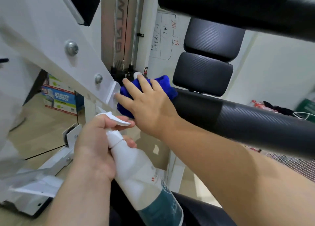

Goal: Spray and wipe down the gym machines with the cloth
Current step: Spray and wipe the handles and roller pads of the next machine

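My right hand lies with spread, straight fingers on a bunched blue cloth, pressing it against the inner end of a black padded roller where it meets the white machine frame. My left hand grips the neck of a white spray bottle with a teal label, one finger over the trigger. The bottle hangs tilted just below my right wrist, its nozzle toward the frame.
Black back pads stand behind the roller, and another black roller crosses overhead. The weight stack guide rods rise at centre. A cardboard box sits on the wooden floor at left. A black seat lies under the bottle.
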